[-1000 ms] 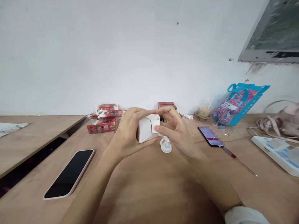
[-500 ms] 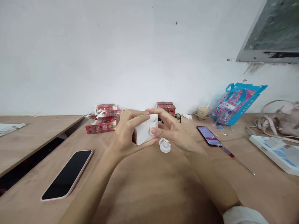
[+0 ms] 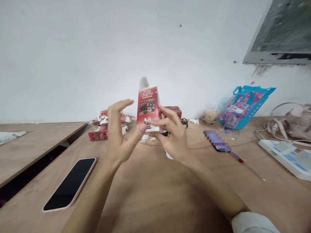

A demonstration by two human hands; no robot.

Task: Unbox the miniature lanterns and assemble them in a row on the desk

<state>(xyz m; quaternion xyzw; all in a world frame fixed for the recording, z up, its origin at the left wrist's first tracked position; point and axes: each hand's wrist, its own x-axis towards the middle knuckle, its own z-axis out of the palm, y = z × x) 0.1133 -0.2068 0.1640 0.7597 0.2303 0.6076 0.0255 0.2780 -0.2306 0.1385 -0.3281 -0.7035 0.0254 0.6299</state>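
Note:
A red cardboard box (image 3: pixel 148 105) with Christmas print and a small picture panel stands tilted above the table. At its top a blurred greyish flap (image 3: pixel 143 82) sticks up. My right hand (image 3: pixel 173 136) grips the box at its lower right side, fingers on the printed face. My left hand (image 3: pixel 119 132) is open on the box's left, its fingers spread away from the box; the thumb tip overlaps the box's lower front, and whether it presses there I cannot tell. Small whitish pieces (image 3: pixel 143 141) lie on the table below, along with a white round piece (image 3: pixel 169 155) partly behind my right hand.
Opened red boxes (image 3: pixel 98 135) lie back left; another red box (image 3: pixel 176 111) stands behind my right hand beside a small dark-and-gold lantern-like item (image 3: pixel 184 123). A phone (image 3: pixel 70 184) lies left. To the right are another phone (image 3: pixel 216 140), screwdriver (image 3: pixel 247 166), drink cup (image 3: pixel 211 115), blue bag (image 3: pixel 245 106) and power strip (image 3: pixel 286 158).
The box has turned from its white end to its red printed face and risen. A flap now stands up at its top. My left hand has let go and spread its fingers.

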